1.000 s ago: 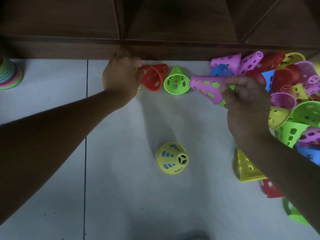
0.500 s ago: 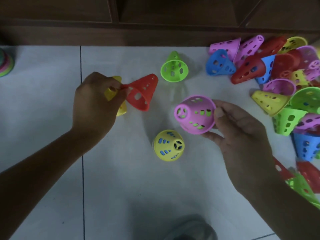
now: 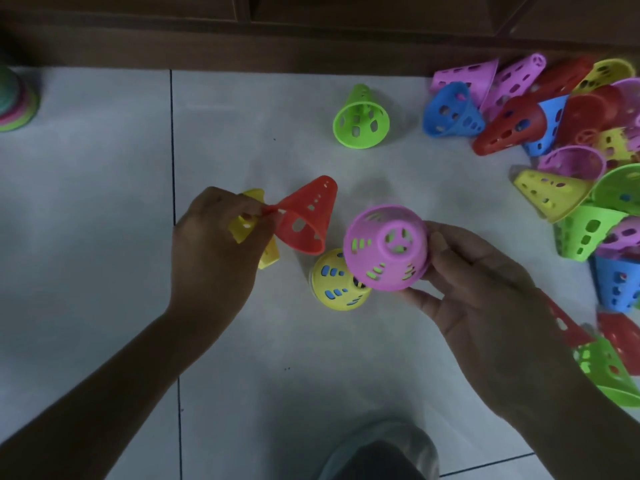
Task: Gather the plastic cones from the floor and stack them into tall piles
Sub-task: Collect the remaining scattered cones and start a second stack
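Head view: left hand (image 3: 214,251) pinches rim of red cone (image 3: 308,216), with yellow cone (image 3: 254,230) also held under its fingers. Right hand (image 3: 481,292) grips pink cone (image 3: 384,247) (green one nested inside, seen through holes), tip toward camera, held just over yellow stack (image 3: 334,282) standing mid-floor (image 3: 104,202). Lone green cone (image 3: 360,119) lies near far edge by wooden cabinet (image 3: 311,36). Loose cone heap (image 3: 568,140) fills right edge. Finished pile (image 3: 14,102) at far-left edge.

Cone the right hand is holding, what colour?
Pink cone, with green showing through its holes; right hand grips it. Head view.
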The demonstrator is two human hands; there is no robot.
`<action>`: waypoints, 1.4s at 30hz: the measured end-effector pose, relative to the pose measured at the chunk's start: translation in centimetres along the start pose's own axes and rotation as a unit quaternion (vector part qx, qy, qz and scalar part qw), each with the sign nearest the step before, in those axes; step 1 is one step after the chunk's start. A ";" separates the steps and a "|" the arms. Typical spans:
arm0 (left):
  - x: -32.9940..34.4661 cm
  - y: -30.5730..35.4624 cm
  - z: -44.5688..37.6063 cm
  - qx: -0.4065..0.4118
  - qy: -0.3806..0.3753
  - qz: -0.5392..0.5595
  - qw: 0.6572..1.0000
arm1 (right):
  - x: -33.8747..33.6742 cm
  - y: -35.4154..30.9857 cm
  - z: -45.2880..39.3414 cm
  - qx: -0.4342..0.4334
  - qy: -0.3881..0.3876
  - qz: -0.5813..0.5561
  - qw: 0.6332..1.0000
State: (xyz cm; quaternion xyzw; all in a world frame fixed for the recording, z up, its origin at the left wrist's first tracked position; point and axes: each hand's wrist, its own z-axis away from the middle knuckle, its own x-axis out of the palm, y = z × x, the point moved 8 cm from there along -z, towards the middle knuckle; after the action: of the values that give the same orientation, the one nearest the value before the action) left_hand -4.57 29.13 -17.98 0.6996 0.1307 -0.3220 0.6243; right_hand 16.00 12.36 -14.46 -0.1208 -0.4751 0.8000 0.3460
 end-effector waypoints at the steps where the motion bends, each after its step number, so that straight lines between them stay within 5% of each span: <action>1: 0.0 0.1 0.1 0.000 -0.001 0.003 1.000 | 0.2 0.6 0.1 0.017 -0.004 -0.002 1.000; 20: -0.2 -0.1 0.5 0.000 0.001 -0.020 1.000 | -1.2 7.1 -1.0 0.084 0.081 0.108 0.987; 26: -0.2 2.1 0.0 0.036 0.005 0.003 0.999 | -1.5 3.0 -2.2 -0.014 0.115 0.158 0.981; 30: -0.3 4.9 -0.6 0.074 0.007 0.038 0.997 | 1.3 -1.9 -3.1 -0.087 0.052 0.186 0.977; 34: -0.2 7.8 -0.9 0.125 -0.010 0.040 0.991 | 4.1 -3.8 -3.6 -0.053 -0.016 0.184 0.981; 42: 0.3 9.2 -0.1 0.156 -0.068 0.065 0.983 | 3.2 -4.9 -2.1 -0.101 -0.022 0.138 0.985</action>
State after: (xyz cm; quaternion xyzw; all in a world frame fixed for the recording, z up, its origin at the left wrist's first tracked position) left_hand 1.09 27.47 -10.95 0.7720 -0.0097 -0.3441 0.5344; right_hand 16.92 17.48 -10.97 -0.2022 -0.5397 0.7902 0.2083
